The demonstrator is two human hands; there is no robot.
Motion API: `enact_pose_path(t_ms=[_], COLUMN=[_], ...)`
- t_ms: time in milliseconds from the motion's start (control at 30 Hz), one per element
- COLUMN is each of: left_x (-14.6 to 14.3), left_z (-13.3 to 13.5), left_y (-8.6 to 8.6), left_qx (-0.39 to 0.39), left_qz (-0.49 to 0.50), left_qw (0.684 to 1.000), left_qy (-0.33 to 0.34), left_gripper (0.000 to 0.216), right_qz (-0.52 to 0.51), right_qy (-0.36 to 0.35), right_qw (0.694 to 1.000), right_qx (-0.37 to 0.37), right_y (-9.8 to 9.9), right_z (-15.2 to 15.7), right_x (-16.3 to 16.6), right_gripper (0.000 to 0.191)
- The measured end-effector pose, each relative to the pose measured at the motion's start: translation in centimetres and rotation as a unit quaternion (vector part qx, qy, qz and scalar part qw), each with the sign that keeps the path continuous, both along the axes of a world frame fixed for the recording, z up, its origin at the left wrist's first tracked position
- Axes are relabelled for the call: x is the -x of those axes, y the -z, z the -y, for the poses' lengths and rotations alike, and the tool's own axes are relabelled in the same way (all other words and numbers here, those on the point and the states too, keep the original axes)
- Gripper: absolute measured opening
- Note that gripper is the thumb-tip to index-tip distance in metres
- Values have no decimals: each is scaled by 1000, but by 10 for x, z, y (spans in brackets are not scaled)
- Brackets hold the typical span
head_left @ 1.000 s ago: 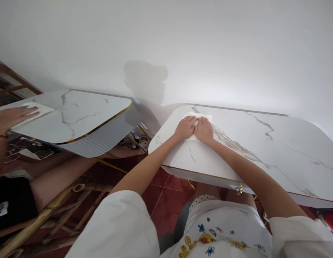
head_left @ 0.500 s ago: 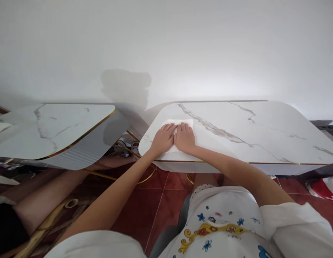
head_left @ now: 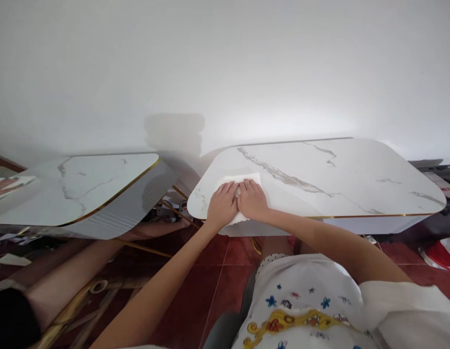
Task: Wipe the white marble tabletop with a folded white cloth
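A white sheet of cloth or paper towel [head_left: 246,177] lies under both of my hands near the left end of a white marble-patterned tabletop [head_left: 355,174]. Flat on the sheet, my left hand [head_left: 223,204] presses down with its fingers extended forward. My right hand [head_left: 252,199] rests flat beside it, thumbs meeting in the middle. The sheet's near part reaches the table's gold-trimmed front edge. Its portion beneath my palms is hidden.
To the left stands a second marble-patterned table [head_left: 101,186], where another person's hand [head_left: 5,186] rests on a white sheet. That person's leg [head_left: 75,261] and a bamboo chair [head_left: 70,310] are below. A white wall [head_left: 225,72] rises behind both tables.
Both hands and the sheet have slid toward me, to the front edge. My view has shifted slightly, and the other person's hand now shows at the far left.
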State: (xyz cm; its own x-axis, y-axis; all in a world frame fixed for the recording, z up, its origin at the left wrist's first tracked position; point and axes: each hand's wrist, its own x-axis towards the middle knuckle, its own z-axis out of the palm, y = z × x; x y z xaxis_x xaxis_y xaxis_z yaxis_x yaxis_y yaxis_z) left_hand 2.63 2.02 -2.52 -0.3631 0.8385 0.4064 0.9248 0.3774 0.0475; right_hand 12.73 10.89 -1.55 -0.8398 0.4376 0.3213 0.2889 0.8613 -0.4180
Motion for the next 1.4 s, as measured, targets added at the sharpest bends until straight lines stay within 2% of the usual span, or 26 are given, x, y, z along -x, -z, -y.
enact_pose_path(t_ms=[200,367,733,967,1400], left_x=[-14,-10,56,82,123], left_z=[-26,-54,-124,-150,-192], left_y=[-1,-6,-1,-6,-2], left_qx=[-7,-15,-32,-34,-56], left_qz=[0,23,65,61,59], left_qw=[1000,999,997,997,995], left_qy=[-23,-25,-17,-25,-54], left_gripper=[46,46,48,46,45], right_qz=[15,14,23,29,30], right_qy=[-10,1,7,16,-17], right_qw=[1000,999,999,999,999], right_qx=[-18,-36,-48,-39,-42], right_y=[0,2,2,3,-2], right_z=[-29,-59,-130,-157,-204], right_x=[-7,4,65,98,145], right_gripper=[46,44,45,48,45])
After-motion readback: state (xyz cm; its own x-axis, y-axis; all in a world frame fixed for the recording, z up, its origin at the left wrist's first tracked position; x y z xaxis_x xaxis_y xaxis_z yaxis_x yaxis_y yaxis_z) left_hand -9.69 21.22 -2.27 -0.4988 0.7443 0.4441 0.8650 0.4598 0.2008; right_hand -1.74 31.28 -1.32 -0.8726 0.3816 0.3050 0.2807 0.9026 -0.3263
